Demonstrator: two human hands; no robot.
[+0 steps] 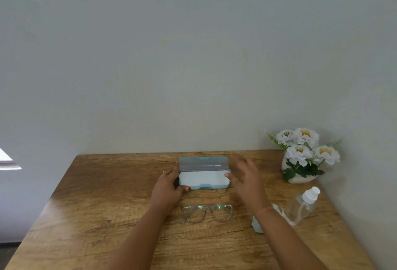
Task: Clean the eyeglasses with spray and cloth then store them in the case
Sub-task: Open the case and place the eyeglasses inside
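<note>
A light blue glasses case (203,178) lies open near the back of the wooden table (86,216), lid up, pale lining showing. My left hand (169,186) grips its left end. At the case's right end my right hand (243,175) hovers, blurred, fingers spread, thumb near the rim. Clear-framed eyeglasses (206,212) lie folded on the table in front of the case, between my forearms. A clear spray bottle (301,207) with a white cap lies tilted at the right. A pale blue cloth (257,225) lies beside it, partly hidden by my right forearm.
A white pot of white flowers (305,156) stands at the back right corner against the grey wall. The table's left edge runs diagonally toward me; a window sill shows at far left.
</note>
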